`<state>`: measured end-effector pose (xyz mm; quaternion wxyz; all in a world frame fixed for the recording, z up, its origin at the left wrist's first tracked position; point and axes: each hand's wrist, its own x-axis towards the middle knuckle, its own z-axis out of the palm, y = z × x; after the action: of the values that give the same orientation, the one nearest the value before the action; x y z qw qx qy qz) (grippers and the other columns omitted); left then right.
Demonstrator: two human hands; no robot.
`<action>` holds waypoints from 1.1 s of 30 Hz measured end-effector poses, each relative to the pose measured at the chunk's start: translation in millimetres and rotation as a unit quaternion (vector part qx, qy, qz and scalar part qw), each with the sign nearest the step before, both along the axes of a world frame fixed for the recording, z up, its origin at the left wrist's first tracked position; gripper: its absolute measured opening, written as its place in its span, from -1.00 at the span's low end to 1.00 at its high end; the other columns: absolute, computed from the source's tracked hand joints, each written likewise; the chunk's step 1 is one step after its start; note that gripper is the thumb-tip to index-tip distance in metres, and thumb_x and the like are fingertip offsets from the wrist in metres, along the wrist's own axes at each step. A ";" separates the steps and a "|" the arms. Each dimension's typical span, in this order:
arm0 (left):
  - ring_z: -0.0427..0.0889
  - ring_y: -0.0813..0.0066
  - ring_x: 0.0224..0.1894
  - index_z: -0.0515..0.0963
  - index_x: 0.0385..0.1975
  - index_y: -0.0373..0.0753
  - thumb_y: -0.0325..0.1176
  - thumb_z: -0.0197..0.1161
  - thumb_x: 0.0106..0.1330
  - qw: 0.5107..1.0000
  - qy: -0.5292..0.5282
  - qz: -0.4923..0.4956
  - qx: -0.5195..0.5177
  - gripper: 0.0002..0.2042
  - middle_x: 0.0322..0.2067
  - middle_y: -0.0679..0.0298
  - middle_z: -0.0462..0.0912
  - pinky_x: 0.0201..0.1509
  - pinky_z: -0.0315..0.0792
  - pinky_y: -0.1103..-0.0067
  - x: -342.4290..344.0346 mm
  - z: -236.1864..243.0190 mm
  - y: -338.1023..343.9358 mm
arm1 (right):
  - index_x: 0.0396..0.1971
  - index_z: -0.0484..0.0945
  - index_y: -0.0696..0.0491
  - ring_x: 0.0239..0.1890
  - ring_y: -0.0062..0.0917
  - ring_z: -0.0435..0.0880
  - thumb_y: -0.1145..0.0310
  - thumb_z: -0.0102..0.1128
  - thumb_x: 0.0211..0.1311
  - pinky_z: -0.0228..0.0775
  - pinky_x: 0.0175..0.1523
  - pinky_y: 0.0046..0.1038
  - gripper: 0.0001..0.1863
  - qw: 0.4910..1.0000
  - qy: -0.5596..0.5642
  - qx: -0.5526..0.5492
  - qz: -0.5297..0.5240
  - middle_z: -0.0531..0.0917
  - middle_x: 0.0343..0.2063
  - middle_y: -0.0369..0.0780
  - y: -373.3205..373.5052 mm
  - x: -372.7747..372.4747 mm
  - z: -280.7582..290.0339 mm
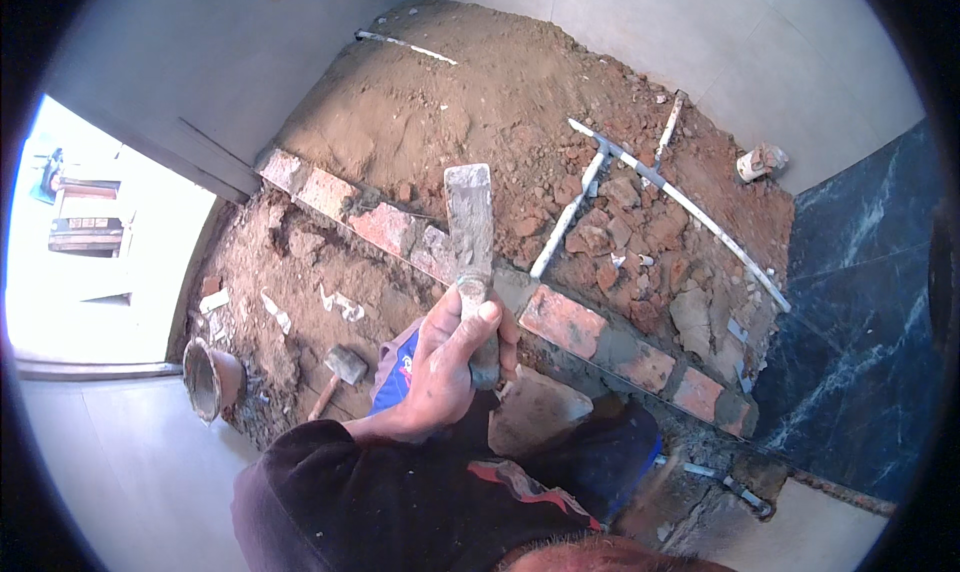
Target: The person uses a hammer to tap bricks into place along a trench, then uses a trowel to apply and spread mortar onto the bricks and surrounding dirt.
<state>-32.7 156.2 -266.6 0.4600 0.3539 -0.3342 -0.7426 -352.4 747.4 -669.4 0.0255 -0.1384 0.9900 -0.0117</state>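
My left hand (445, 357) is closed round the handle of a narrow trowel (468, 217), its thumb lying along the near side. The flat rectangular blade is caked with grey mortar and points away from me, above a low row of bricks (385, 228). That row runs across the dirt from far left to near right, with mortar between the bricks. Just below the handle is a tan, angular flat piece (540, 410) whose kind I cannot make out. No part of my right hand shows.
A hammer (345, 365) and a mortar-stained bucket (213, 380) stand at left. White pipes (690, 207) cross the rubble (610, 232) beyond the bricks. Dark marbled tiles (860, 302) cover the right wall; a bright doorway (100, 242) is at left. A white container (762, 162) lies far right.
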 end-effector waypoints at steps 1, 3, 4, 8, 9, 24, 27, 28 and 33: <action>0.53 0.54 -0.53 0.39 -0.24 -0.23 -0.26 0.06 0.43 1.000 -0.006 -0.010 -0.015 -0.83 -0.46 0.27 0.52 -0.49 0.44 0.59 -11.2 0.4 7.7 | -0.43 0.60 0.23 -0.54 0.01 0.53 -0.12 0.04 0.30 0.34 -0.37 -0.06 -0.40 1.000 -0.016 -0.008 0.011 0.57 -0.62 0.02 30.0 11.6 -18.1; 0.52 0.58 -0.55 0.40 -0.26 -0.23 -0.25 0.06 0.44 0.999 -0.031 -0.002 -0.015 -0.83 -0.49 0.31 0.52 -0.49 0.41 0.63 -17.0 6.5 23.2 | -0.43 0.60 0.23 -0.53 0.00 0.53 -0.12 0.04 0.30 0.34 -0.36 -0.06 -0.40 0.995 -0.097 -0.002 -0.005 0.57 -0.62 0.02 8.9 9.5 -21.6; 0.52 0.59 -0.55 0.40 -0.26 -0.23 -0.25 0.06 0.44 0.998 -0.052 0.014 -0.020 -0.83 -0.49 0.32 0.52 -0.49 0.41 0.64 -25.3 11.7 36.7 | -0.43 0.60 0.23 -0.53 0.00 0.53 -0.12 0.05 0.30 0.34 -0.36 -0.06 -0.41 0.990 -0.143 0.003 -0.011 0.57 -0.62 0.02 -9.3 9.4 -30.8; 0.53 0.60 -0.56 0.41 -0.26 -0.22 -0.29 0.06 0.43 0.996 -0.082 0.026 -0.039 -0.86 -0.51 0.33 0.53 -0.52 0.39 0.66 -47.8 13.7 59.0 | -0.43 0.60 0.23 -0.52 -0.01 0.53 -0.11 0.05 0.30 0.34 -0.35 -0.07 -0.41 0.980 -0.195 0.003 -0.024 0.58 -0.61 0.02 -39.5 -22.9 -36.6; 0.53 0.60 -0.56 0.41 -0.26 -0.22 -0.30 0.06 0.43 0.995 -0.092 0.030 -0.039 -0.87 -0.51 0.33 0.53 -0.53 0.39 0.66 -50.1 16.5 64.2 | -0.43 0.60 0.23 -0.52 -0.01 0.53 -0.11 0.05 0.30 0.34 -0.35 -0.07 -0.41 0.979 -0.202 0.000 -0.020 0.58 -0.61 0.02 -44.7 -30.6 -37.9; 0.48 0.62 -0.56 0.41 -0.25 -0.25 -0.34 0.08 0.40 0.946 -0.251 0.174 -0.110 -0.88 -0.52 0.32 0.51 -0.48 0.41 0.63 -44.1 48.7 169.7 | -0.42 0.60 0.23 -0.48 -0.04 0.55 -0.09 0.08 0.29 0.35 -0.31 -0.09 -0.43 0.962 -0.253 -0.008 0.103 0.60 -0.57 0.01 -80.3 -107.8 -58.0; 0.50 0.65 -0.57 0.37 -0.26 -0.26 -0.33 0.12 0.41 0.926 -0.320 0.157 -0.121 -0.85 -0.51 0.35 0.51 -0.52 0.42 0.66 -40.2 2.0 166.1 | -0.42 0.60 0.23 -0.47 -0.04 0.55 -0.09 0.08 0.29 0.35 -0.31 -0.09 -0.43 0.961 -0.254 -0.008 0.107 0.60 -0.57 0.01 -82.5 -110.5 -59.8; 0.50 0.67 -0.56 0.38 -0.27 -0.26 -0.32 0.13 0.41 0.932 -0.321 0.142 -0.092 -0.86 -0.50 0.35 0.51 -0.53 0.42 0.66 -41.9 -14.9 163.6 | -0.42 0.60 0.23 -0.47 -0.04 0.55 -0.09 0.08 0.28 0.35 -0.30 -0.09 -0.43 0.961 -0.255 -0.007 0.108 0.60 -0.56 0.00 -82.9 -111.4 -60.4; 0.62 0.32 -0.47 0.45 -0.26 -0.31 -0.25 0.20 0.33 0.864 -0.500 0.021 -0.055 -0.77 -0.45 0.15 0.60 -0.39 0.49 0.45 -33.5 -133.6 151.6 | -0.42 0.60 0.23 -0.46 -0.05 0.55 -0.08 0.09 0.28 0.36 -0.29 -0.10 -0.44 0.959 -0.259 0.003 0.114 0.61 -0.55 0.00 -76.6 -103.9 -62.7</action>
<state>-66.2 307.8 -400.2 0.2651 0.6586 -0.5527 -0.4365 -456.3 670.8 -732.0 0.2823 -0.2423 0.9273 -0.0410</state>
